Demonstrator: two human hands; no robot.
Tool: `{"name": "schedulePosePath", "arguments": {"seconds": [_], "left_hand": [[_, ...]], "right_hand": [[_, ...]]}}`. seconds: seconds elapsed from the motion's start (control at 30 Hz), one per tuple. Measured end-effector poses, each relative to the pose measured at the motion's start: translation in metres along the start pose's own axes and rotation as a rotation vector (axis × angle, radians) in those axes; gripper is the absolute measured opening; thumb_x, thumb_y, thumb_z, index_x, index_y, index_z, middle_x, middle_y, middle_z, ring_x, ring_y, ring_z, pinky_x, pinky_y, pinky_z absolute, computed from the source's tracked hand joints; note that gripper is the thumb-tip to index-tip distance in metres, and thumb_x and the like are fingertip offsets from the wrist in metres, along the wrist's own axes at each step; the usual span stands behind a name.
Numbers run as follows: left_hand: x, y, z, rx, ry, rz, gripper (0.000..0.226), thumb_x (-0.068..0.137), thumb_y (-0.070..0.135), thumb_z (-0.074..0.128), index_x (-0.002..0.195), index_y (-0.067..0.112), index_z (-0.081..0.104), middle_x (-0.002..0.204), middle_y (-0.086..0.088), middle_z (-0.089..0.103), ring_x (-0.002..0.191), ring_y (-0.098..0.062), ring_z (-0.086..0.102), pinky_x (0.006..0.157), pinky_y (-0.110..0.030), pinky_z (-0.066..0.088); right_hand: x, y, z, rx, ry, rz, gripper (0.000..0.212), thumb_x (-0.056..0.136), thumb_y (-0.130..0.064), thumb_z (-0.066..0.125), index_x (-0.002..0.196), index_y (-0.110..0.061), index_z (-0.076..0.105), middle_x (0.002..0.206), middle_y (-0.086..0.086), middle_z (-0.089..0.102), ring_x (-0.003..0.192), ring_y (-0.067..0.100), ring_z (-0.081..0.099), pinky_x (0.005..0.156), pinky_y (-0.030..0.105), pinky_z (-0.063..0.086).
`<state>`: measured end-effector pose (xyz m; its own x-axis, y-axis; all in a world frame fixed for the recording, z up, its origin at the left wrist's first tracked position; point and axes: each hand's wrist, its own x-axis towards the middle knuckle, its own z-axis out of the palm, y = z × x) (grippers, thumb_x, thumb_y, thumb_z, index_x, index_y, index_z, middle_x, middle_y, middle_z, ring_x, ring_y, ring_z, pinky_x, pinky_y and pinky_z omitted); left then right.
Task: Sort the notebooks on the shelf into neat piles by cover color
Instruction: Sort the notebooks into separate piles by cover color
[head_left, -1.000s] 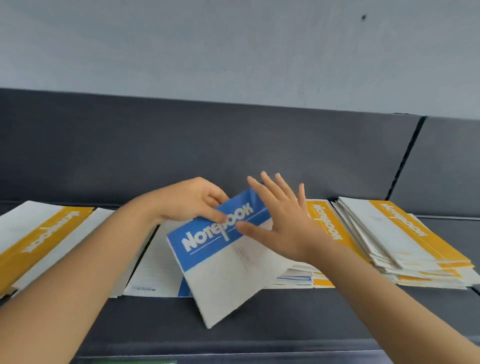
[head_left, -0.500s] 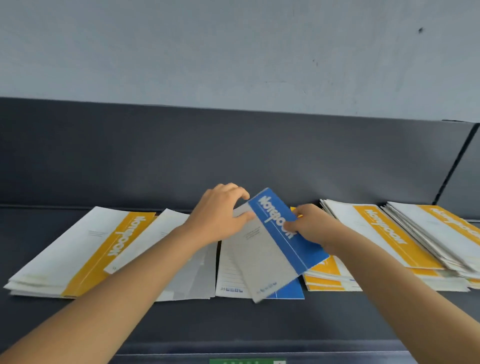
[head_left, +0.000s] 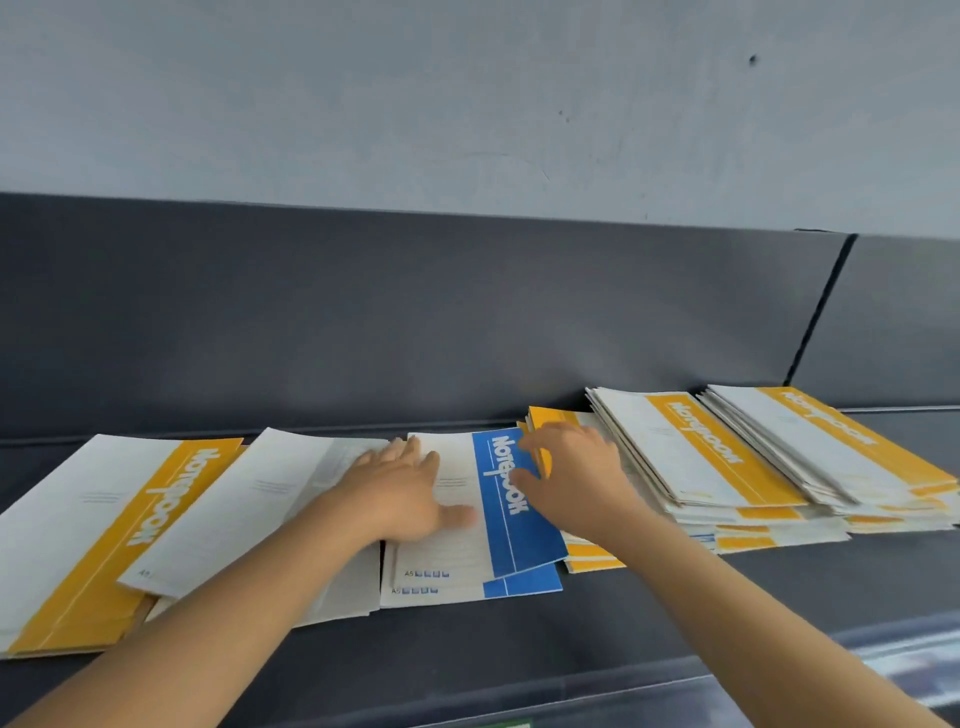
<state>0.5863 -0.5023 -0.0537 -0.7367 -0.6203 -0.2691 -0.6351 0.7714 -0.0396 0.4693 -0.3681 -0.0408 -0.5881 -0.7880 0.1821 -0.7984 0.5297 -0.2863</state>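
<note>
Mid-frame, our flat-fingered left hand (head_left: 400, 493) presses the blue notebook (head_left: 522, 535) onto the blue pile (head_left: 519, 586), right hand (head_left: 574, 480) curled at its edge, grip unclear; squaring edges comes next.

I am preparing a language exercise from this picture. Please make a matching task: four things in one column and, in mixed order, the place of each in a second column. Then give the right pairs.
Column 1
1. left hand
2. right hand
3. top blue notebook
4. leftmost yellow pile

Column 2
A. at the left end of the shelf
B. on the lower blue notebook, in the middle of the row
C. flat on the white part of the top blue notebook
D. fingers bent at the right edge of the top blue notebook

Pairs: 1-C, 2-D, 3-B, 4-A
</note>
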Motion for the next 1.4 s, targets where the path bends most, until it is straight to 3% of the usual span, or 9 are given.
{"name": "schedulePosePath", "arguments": {"seconds": [0.17, 0.3, 0.43, 0.57, 0.67, 0.9, 1.13, 1.23, 1.4], "left_hand": [[0.008, -0.026, 0.003, -0.153, -0.065, -0.438, 0.144, 0.041, 0.106, 0.024, 0.155, 0.021, 0.000, 0.161, -0.019, 0.002, 0.145, -0.043, 0.014, 0.113, -0.059, 0.025], [0.011, -0.013, 0.004, -0.238, -0.123, -0.497, 0.129, 0.059, 0.098, 0.027, 0.155, 0.017, 0.003, 0.161, -0.015, 0.010, 0.146, -0.036, 0.017, 0.115, -0.049, 0.026], [0.009, 0.017, -0.020, -0.162, -0.115, -0.470, 0.109, 0.076, 0.089, 0.017, 0.153, 0.013, 0.026, 0.158, -0.008, 0.028, 0.141, -0.030, 0.033, 0.111, -0.040, 0.033], [0.011, 0.068, -0.033, 0.012, 0.324, -0.295, 0.092, 0.083, 0.082, 0.016, 0.142, 0.016, 0.039, 0.137, -0.005, 0.054, 0.122, -0.025, 0.053, 0.087, -0.037, 0.044], [0.021, 0.123, -0.039, -0.405, 0.389, -0.028, 0.063, 0.088, 0.069, 0.040, 0.125, 0.020, 0.052, 0.117, 0.001, 0.064, 0.105, -0.019, 0.060, 0.087, -0.038, 0.051], [0.053, 0.172, -0.032, -1.058, 0.277, 0.020, 0.036, 0.086, 0.020, 0.070, 0.111, 0.019, 0.044, 0.117, -0.001, 0.063, 0.100, -0.019, 0.063, 0.082, -0.038, 0.056], [0.024, 0.127, -0.044, -1.501, 0.314, 0.088, 0.026, 0.089, -0.003, 0.061, 0.093, 0.023, 0.061, 0.098, 0.000, 0.071, 0.087, -0.018, 0.068, 0.068, -0.031, 0.057], [0.007, 0.084, -0.041, -1.453, 0.385, 0.091, 0.028, 0.088, 0.001, 0.064, 0.098, 0.027, 0.063, 0.100, 0.003, 0.072, 0.090, -0.017, 0.069, 0.071, -0.030, 0.055], [-0.031, -0.012, -0.035, -1.165, 0.495, 0.047, 0.038, 0.082, 0.012, 0.075, 0.116, 0.021, 0.060, 0.105, 0.008, 0.070, 0.094, -0.011, 0.067, 0.079, -0.030, 0.055]], "right_hand": [[0.011, 0.076, -0.036, -0.222, 0.080, 0.216, 0.055, 0.091, -0.052, 0.048, 0.134, -0.019, 0.046, 0.140, 0.003, 0.045, 0.132, 0.026, 0.035, 0.106, 0.041, 0.034], [0.015, 0.117, -0.043, -0.205, -0.145, 0.330, 0.076, 0.084, -0.070, 0.043, 0.132, -0.011, 0.046, 0.130, 0.005, 0.055, 0.117, 0.027, 0.051, 0.088, 0.034, 0.044], [0.009, 0.122, -0.034, -0.130, -0.230, 0.243, 0.097, 0.074, -0.085, 0.032, 0.138, -0.014, 0.041, 0.134, 0.008, 0.051, 0.121, 0.027, 0.049, 0.092, 0.037, 0.042], [0.006, 0.125, -0.038, -0.058, -0.191, 0.085, 0.059, 0.095, -0.059, 0.022, 0.122, -0.016, 0.053, 0.122, 0.006, 0.058, 0.114, 0.029, 0.051, 0.089, 0.038, 0.039], [0.011, 0.137, -0.043, 0.057, -0.108, 0.065, 0.039, 0.099, -0.035, 0.024, 0.090, -0.015, 0.056, 0.089, 0.005, 0.059, 0.092, 0.030, 0.052, 0.077, 0.035, 0.038], [0.014, 0.154, -0.042, 0.180, -0.169, 0.070, 0.040, 0.098, -0.037, 0.036, 0.127, -0.017, 0.054, 0.118, 0.003, 0.059, 0.104, 0.027, 0.055, 0.089, 0.034, 0.044], [0.022, 0.123, -0.053, 0.539, -0.001, 0.108, 0.056, 0.090, -0.036, 0.059, 0.140, -0.023, 0.037, 0.140, 0.004, 0.044, 0.119, 0.025, 0.049, 0.090, 0.034, 0.041], [0.022, 0.082, -0.047, 0.638, 0.000, 0.054, 0.047, 0.090, -0.030, 0.061, 0.132, -0.027, 0.040, 0.124, -0.001, 0.051, 0.097, 0.016, 0.051, 0.076, 0.028, 0.042], [0.022, -0.015, -0.018, 0.629, -0.059, -0.063, 0.073, 0.082, -0.030, 0.071, 0.143, -0.027, 0.031, 0.139, 0.000, 0.043, 0.112, 0.019, 0.051, 0.076, 0.026, 0.044]]}}
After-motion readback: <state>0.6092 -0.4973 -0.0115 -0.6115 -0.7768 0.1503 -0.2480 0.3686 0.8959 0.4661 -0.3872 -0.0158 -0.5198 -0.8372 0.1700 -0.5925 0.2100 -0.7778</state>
